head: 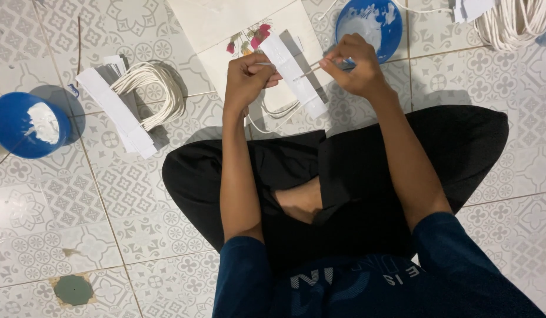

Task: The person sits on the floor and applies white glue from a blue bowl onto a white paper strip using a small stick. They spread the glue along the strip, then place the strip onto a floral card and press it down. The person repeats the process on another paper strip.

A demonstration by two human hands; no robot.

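Both hands hide the thin brush's ends.

A home floor turned craft workspace: a person sits cross-legged on patterned grey-and-white floor tiles, with no counter in sight. Supplies lie spread directly on the floor around them: two blue bowls of white paste, bundles of white cord, stacks of white paper strips and a white paper bag with a flower print. A round drain cover sits in one tile.
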